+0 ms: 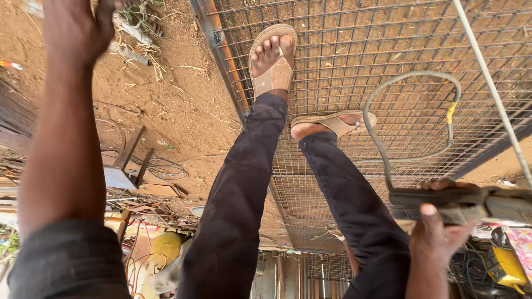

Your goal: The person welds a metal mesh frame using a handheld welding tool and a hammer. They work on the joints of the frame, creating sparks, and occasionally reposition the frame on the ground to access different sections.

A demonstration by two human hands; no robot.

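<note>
My right hand (438, 235) is closed around the dark handle of a welding holder (465, 204) at the lower right. A grey cable (382, 105) loops up from the holder, with a strip of yellow tape (450, 112) on it. A thin pale rod (487, 72) runs up to the top edge. My left arm reaches to the top left, where my left hand (77, 25) is partly cut off by the frame over the dirt. My sandalled feet (272, 58) (332, 124) stand on a wire mesh panel (388, 44) with a metal frame.
Reddish dirt ground (177, 105) lies left of the mesh. A small wooden stool (126, 166) and coiled wires (163, 169) sit on it. A yellow cylinder (163, 249) is at the lower left and a yellow machine (505, 267) at the lower right. Scrap wood is piled at the left edge.
</note>
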